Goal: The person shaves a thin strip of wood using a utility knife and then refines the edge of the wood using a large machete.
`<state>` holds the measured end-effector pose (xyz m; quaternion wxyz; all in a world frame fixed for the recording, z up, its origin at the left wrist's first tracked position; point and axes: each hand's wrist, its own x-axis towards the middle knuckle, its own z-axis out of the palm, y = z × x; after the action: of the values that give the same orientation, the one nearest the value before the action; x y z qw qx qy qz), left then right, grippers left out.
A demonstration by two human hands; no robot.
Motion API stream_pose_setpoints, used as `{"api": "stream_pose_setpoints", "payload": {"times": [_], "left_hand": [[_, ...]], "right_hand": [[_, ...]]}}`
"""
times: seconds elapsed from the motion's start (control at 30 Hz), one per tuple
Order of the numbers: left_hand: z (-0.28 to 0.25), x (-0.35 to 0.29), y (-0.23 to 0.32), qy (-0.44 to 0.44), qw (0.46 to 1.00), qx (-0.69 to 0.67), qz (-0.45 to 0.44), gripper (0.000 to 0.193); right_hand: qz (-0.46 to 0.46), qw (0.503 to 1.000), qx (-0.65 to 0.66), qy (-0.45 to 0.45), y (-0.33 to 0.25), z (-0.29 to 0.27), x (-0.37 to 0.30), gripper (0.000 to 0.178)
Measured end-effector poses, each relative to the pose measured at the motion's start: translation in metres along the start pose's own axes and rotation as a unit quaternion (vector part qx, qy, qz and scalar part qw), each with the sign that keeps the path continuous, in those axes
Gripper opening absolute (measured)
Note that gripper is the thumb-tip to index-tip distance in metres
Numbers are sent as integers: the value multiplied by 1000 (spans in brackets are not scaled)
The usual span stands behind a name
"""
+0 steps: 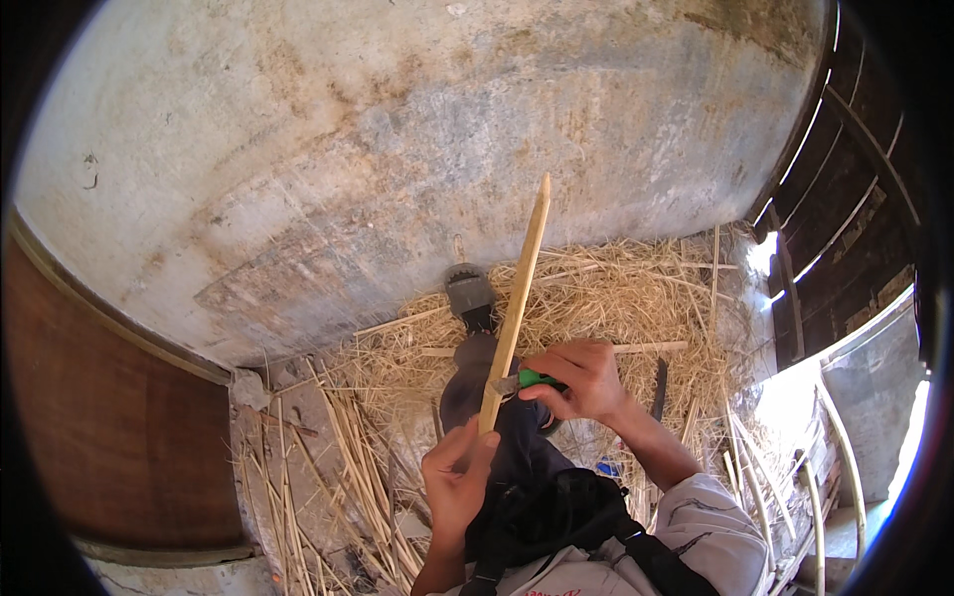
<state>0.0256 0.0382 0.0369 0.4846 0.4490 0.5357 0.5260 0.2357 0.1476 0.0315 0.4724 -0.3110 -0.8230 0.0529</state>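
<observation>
Strip of pale wood (521,288) held aloft in front of me, above the floor (310,405), with its tapered tip rising past the floor's far edge against the stained wall (477,129) in my view. My left hand (459,472) is closed around the strip's lower end, thumb along one face. My right hand (578,381) is gripping a knife by its green handle (540,377); the short blade (505,385) touches the strip just above my left hand. Below, straw-like shavings (626,288) heap along the floor's far edge and spread toward its far right corner. Long thin strips (348,487) lie in a loose bundle toward the floor's left edge, near a brown panel (119,397). My dark shoe (469,291) stands at the far edge, just beside the heap. A dark, narrow object (661,389) lies to the right of my right hand; its kind I cannot tell. A black bag (552,517) sits at my waist, and dark boards (845,189) with bright gaps rise beyond the floor's right edge.
</observation>
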Motion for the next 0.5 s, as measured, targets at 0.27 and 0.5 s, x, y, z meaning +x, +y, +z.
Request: {"api": "stream_pose_setpoints", "payload": {"times": [0.27, 0.5], "left_hand": [[-4, -4, -11, 18, 992, 96, 75, 30], [-1, -4, -6, 52, 989, 108, 88, 31]], "right_hand": [[48, 997, -43, 39, 5, -8, 11, 31], [41, 995, -65, 59, 20, -15, 27, 26]]}}
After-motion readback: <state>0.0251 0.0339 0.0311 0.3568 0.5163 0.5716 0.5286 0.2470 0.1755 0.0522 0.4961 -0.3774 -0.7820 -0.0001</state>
